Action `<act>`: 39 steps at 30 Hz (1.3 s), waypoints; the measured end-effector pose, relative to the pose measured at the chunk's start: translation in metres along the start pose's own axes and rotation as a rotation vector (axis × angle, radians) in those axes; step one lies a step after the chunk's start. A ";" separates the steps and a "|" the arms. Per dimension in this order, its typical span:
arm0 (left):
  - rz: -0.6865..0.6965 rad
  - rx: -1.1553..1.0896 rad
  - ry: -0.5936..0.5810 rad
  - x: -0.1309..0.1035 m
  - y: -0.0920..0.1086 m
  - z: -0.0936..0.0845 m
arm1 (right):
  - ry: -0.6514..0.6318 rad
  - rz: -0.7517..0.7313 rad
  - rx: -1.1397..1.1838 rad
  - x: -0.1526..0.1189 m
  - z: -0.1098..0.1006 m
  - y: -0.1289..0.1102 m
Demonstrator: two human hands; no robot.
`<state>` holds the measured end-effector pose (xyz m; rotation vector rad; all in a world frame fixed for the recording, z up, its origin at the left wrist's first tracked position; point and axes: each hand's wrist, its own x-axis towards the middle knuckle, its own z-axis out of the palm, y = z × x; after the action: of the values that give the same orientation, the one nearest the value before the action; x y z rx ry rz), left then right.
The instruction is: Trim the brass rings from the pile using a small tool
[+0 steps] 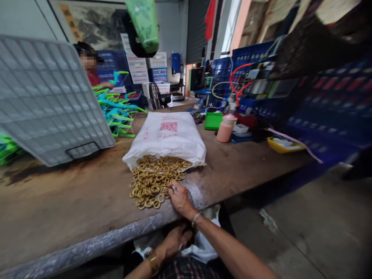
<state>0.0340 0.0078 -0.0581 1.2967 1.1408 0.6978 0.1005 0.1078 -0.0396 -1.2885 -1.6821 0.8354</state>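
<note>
Brass-coloured rings (152, 182) spill in a heap from the mouth of a white woven sack (180, 141) that lies on the workbench (221, 170). At the heap's right edge is my right hand (180, 197), its fingers pinched together; a small greyish bit shows at the fingertips, too small to name. Below the bench's front edge, over my lap, my left hand (174, 240) has its fingers curled in shadow, and what they hold, if anything, is hidden. A white bag (203, 242) in my lap lies around and under it.
A grey plastic crate (55, 97) stands tilted on the left, beside piled green and blue plastic pieces (119, 110). Behind the pile is another person (94, 75). Rightward are a green tray (213, 121), a pink bottle (226, 128) and a yellow tray (285, 145). A green object (145, 25) hangs overhead.
</note>
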 end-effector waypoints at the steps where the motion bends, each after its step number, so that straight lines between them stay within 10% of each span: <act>1: -0.010 0.025 -0.011 -0.004 0.002 -0.001 | -0.005 -0.005 0.004 -0.001 -0.004 0.000; 7: 0.016 0.052 0.037 -0.029 0.034 -0.009 | 0.002 -0.022 0.073 -0.003 -0.013 -0.002; 14: -0.081 -0.339 0.623 -0.024 0.050 -0.034 | -0.019 -0.025 0.158 -0.019 -0.028 -0.009; 25: -0.095 -0.740 0.374 -0.012 0.057 -0.040 | -0.137 0.024 0.217 -0.037 -0.036 -0.031; 39: -0.047 -0.449 0.454 -0.019 0.052 -0.042 | -0.347 0.041 0.145 -0.033 -0.036 -0.036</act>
<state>-0.0015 0.0165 0.0013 0.7455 1.2732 1.1764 0.1219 0.0673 0.0003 -1.1285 -1.8259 1.2383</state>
